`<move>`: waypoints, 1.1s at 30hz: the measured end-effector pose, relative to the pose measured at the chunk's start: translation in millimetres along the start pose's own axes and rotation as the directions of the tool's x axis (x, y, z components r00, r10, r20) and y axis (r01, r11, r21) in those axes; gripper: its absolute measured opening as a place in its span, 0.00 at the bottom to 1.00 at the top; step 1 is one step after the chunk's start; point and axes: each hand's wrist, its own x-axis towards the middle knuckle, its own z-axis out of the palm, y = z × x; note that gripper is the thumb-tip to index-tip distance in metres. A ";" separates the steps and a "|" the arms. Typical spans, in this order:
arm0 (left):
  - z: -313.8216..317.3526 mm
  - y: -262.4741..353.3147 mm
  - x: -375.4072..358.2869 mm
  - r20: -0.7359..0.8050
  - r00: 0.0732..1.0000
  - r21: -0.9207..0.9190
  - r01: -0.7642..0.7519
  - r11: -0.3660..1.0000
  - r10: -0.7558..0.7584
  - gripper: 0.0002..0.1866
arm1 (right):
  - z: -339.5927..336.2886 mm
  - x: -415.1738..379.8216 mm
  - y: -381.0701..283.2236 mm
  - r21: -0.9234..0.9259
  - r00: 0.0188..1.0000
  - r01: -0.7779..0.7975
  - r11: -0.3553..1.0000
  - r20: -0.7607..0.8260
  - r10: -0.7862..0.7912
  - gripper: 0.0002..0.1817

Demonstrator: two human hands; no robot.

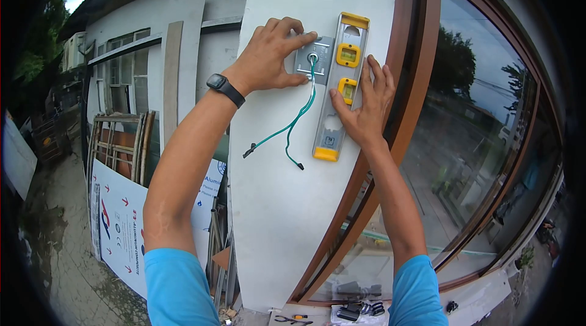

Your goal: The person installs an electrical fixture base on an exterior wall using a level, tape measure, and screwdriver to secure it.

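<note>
A grey metal mounting plate (pixel 325 50) lies flat against the white wall panel (pixel 274 204). My left hand (pixel 264 56), wearing a dark watch (pixel 224 89), holds it, with a finger at its top and the thumb at its lower edge. Green and white wires (pixel 297 120) come out through the plate's hole and hang down, their ends capped in black. Beside the plate, a grey and yellow spirit level (pixel 335 97) stands nearly upright, leaning slightly right at the top, its side against or close to the plate's right edge. My right hand (pixel 367 107) grips the level's right side, thumb across its front.
To the right is a brown-framed glass door (pixel 421 51). Pliers (pixel 293 320), a screwdriver (pixel 300 316) and dark tools (pixel 357 311) lie below. Printed aluminium composite sheets (pixel 119 222) and wooden frames (pixel 125 143) lean at left.
</note>
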 end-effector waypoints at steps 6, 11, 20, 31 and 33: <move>-0.5 0.7 0.1 -0.001 1.000 -0.008 0.003 1.000 -0.004 0.42 | 0.2 -0.9 0.6 -0.021 1.000 -0.015 1.000 0.020 0.016 0.47; -1.4 0.8 0.4 -0.008 1.000 -0.019 -0.009 1.000 0.009 0.41 | -0.4 -0.9 -1.5 0.011 0.999 -0.045 0.999 0.026 0.045 0.48; -1.0 0.9 0.7 -0.016 1.000 -0.032 -0.008 0.999 0.008 0.42 | -0.8 -0.9 -1.1 -0.011 0.999 -0.042 0.999 0.026 0.042 0.48; -1.3 -26.9 0.2 -0.010 0.995 0.051 -0.100 0.994 0.101 0.42 | 12.8 -13.8 -12.7 0.253 0.988 -0.082 0.964 -0.107 0.112 0.42; -4.1 -53.7 -1.5 0.010 0.990 0.052 -0.140 0.989 0.140 0.40 | 19.7 -19.1 -19.9 0.396 0.973 -0.074 0.915 -0.174 0.154 0.40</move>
